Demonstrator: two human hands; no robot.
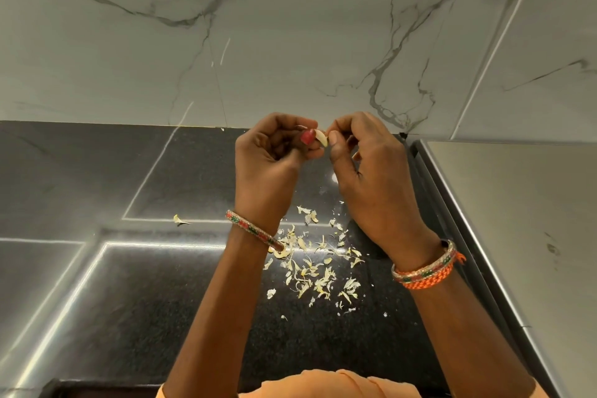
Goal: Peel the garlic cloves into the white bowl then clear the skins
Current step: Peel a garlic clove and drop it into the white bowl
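The left hand (274, 152) is pinching a clove (321, 138) between thumb and curled fingers, holding it up above the counter (129, 284). The right hand (365, 155) is meeting it, thumb and forefinger nipping at the clove's tip, apparently on a flap of skin, though the skin itself is too small to confirm. For a clean peel, the left hand should be steadying the clove while the right is drawing the skin away along its length. Skins (316, 265) are lying scattered on the counter below the wrists. The white bowl is not showing in view.
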